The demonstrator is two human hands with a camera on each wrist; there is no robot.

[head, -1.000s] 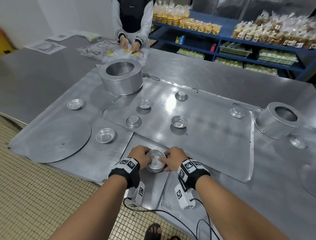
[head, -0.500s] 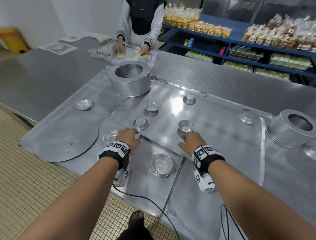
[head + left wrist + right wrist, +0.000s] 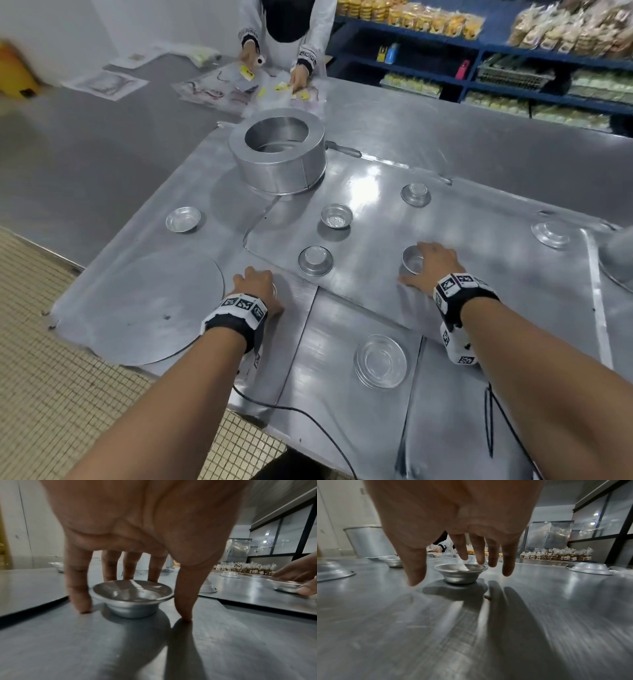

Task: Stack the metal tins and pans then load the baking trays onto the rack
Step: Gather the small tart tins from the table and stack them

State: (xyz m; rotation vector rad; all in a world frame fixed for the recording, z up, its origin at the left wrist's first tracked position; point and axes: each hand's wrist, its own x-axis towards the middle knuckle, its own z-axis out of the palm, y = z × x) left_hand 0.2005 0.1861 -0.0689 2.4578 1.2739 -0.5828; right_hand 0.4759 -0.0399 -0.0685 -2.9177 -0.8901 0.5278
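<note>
Fingers (image 3: 78, 588) of your left hand (image 3: 255, 287) stand spread around a small tin (image 3: 132, 596) — little finger and thumb tips on the tray (image 3: 154, 649), nothing gripped. Your right hand (image 3: 433, 265) hovers with straight, splayed fingers over another small tin (image 3: 460, 573) at one o'clock, not closed on it. A stack of tins (image 3: 380, 361) sits at six o'clock between your wrists. Loose tins lie at twelve o'clock — one upright (image 3: 336, 216), one upturned (image 3: 315, 261) — before the tall ring pan (image 3: 277, 154).

Head view high, downward; wrist views low, forward, close over table (image 3: 513, 164).
</note>
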